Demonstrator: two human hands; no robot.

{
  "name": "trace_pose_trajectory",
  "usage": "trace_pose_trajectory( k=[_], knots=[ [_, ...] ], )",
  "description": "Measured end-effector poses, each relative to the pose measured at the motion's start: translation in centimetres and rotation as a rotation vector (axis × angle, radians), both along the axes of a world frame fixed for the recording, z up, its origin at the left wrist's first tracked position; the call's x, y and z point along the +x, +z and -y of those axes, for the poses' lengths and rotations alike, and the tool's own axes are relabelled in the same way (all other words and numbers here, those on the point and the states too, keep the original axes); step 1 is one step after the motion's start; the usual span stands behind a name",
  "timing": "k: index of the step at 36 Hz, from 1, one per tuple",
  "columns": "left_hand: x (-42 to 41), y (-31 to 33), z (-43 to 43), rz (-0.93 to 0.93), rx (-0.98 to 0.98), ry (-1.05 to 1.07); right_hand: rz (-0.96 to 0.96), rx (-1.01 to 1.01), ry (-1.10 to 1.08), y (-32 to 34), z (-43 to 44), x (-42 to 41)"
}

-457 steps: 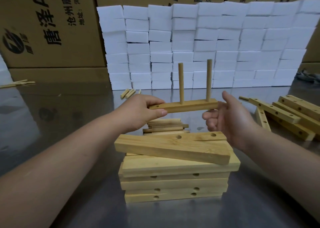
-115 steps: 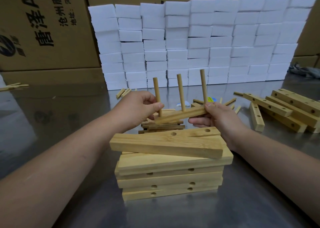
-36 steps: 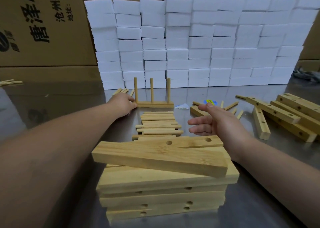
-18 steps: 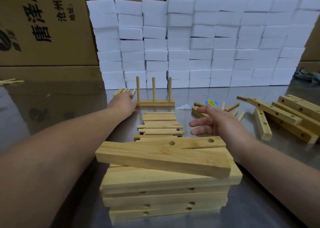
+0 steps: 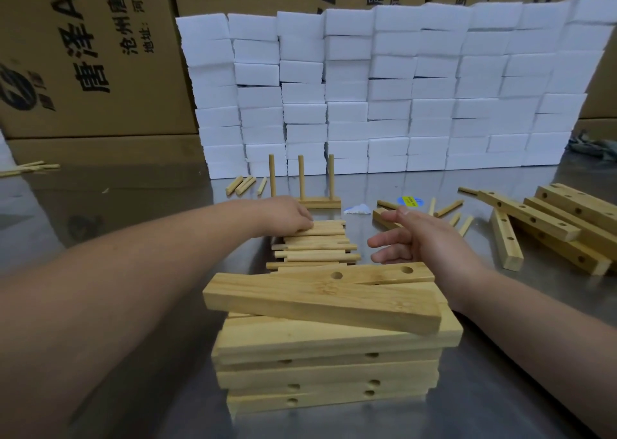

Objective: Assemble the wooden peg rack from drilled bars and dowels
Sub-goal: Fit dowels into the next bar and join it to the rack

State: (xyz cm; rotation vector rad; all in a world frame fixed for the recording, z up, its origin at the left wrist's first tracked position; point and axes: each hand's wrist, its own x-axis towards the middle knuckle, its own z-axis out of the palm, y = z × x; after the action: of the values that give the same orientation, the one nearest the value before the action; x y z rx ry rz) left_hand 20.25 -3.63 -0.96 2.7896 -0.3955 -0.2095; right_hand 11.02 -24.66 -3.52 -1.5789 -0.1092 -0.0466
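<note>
Three-peg pale wooden rack (image 5: 320, 202) stands far centre. Left hand (image 5: 287, 216) rests on round wooden dowel pile (image 5: 317, 248), fingers flat; right hand (image 5: 422, 241) hovers open, empty. Likely starting next rack: pinch a dowel, fetch near flat drilled wooden bar (image 5: 320, 301).

The table (image 5: 133, 211) bears stacked bars (image 5: 327, 341), loose dowels (image 5: 317, 248), a pegged rack (image 5: 320, 202), white blocks (image 5: 400, 87).

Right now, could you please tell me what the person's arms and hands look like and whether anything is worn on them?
The left hand and right hand are bare: no gloves, no rings that I can make out. The left forearm and right forearm are bare too: no sleeve, watch or bracelet in view.
</note>
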Motion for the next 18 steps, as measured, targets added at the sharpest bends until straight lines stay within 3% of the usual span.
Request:
trace_pose_trajectory(
  k=[9,18],
  knots=[
    [-1.1,0.6,-0.5,-0.026,-0.057,-0.015,-0.011,0.019,0.008,0.3,0.1,-0.5],
    [-2.6,0.7,-0.7,0.094,-0.156,0.026,-0.007,0.013,0.009,0.6,-0.1,-1.0]
  ],
)
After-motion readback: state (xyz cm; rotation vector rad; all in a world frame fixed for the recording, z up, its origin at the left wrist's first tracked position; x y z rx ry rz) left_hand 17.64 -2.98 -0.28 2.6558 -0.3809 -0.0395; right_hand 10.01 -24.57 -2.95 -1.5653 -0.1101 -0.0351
